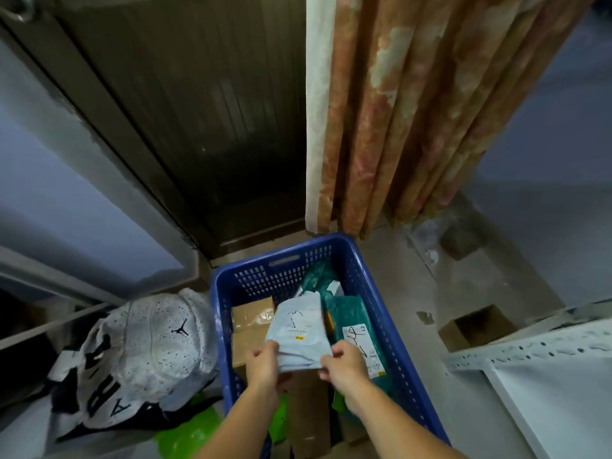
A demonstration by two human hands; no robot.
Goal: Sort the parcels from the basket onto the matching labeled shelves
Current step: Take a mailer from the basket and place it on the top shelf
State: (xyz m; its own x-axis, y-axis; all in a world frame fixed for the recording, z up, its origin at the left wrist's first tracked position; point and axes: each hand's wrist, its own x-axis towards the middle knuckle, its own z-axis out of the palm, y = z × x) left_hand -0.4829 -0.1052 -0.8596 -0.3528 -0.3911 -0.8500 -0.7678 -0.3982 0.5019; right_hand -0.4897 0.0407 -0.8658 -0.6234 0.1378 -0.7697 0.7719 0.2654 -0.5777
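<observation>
Over the blue basket (361, 260) on the floor, two hands hold a soft white parcel (298, 329). The left hand (263, 362) pinches its near left corner, fingers curled on it. The right hand (344, 362) pinches its near right corner the same way. The parcel hangs just above the other things in the basket: a brown box (251, 314) on the left and a green bag (351, 313) on the right. The writing on the white parcel is too small to read. That could be the trouble: if the label is read wrong, it may go on the wrong shelf (530, 351). The bag is floppy too, so it could slip from a loose pinch and drop back in.
</observation>
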